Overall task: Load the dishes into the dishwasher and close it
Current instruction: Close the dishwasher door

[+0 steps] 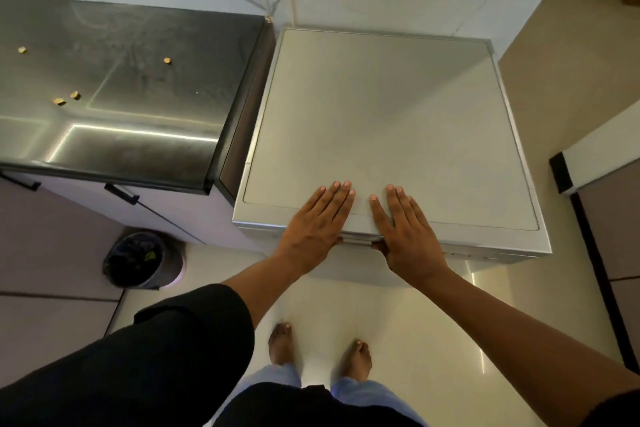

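Observation:
The dishwasher [391, 107] is a silver-grey box seen from above, standing against the marble wall, its flat top bare. Its door at the front edge looks closed. My left hand [318, 218] lies flat on the front of the top, fingers straight and pointing away from me, thumb down at the front lip. My right hand [403, 222] lies flat beside it in the same way, thumb hooked under the front edge. No dishes are in view.
A dark glossy countertop [121, 97] with a few small yellowish bits adjoins the dishwasher on the left. A bin [138, 260] with a dark liner stands on the floor below it. My bare feet [318, 350] stand on pale tiles. A cabinet edge [588, 163] is at right.

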`<state>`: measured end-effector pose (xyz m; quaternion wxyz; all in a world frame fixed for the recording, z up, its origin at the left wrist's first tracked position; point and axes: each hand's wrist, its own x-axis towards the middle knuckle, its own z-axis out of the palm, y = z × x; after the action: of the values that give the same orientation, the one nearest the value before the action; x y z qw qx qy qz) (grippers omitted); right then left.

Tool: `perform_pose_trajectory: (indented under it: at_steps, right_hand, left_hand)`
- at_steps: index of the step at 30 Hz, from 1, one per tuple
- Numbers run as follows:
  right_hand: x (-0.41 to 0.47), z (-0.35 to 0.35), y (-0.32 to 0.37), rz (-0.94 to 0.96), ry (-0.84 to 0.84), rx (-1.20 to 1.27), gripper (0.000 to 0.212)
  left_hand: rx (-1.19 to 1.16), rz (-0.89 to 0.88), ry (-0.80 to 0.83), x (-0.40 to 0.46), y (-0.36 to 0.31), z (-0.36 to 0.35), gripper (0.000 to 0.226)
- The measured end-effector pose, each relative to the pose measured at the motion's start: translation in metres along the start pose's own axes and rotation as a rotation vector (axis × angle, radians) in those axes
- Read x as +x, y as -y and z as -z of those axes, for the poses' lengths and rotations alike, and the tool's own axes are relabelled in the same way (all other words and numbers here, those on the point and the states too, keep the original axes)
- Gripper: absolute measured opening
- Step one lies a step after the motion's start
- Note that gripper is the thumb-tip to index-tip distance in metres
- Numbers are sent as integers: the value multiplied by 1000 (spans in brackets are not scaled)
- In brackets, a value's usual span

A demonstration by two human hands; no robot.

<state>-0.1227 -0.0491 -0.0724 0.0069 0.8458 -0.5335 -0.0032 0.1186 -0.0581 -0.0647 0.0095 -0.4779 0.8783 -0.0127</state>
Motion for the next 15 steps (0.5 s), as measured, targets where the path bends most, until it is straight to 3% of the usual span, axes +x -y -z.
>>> perform_pose_trajectory:
  at_steps: [6, 15]
  right_hand:
    - [-2, 3, 0, 7, -12, -10, 104]
    - [0, -1, 2, 42, -68, -59, 104]
  left_hand:
    - [8, 86, 45, -1, -11, 2, 100]
    - [-9, 339, -27, -28, -18, -3, 103]
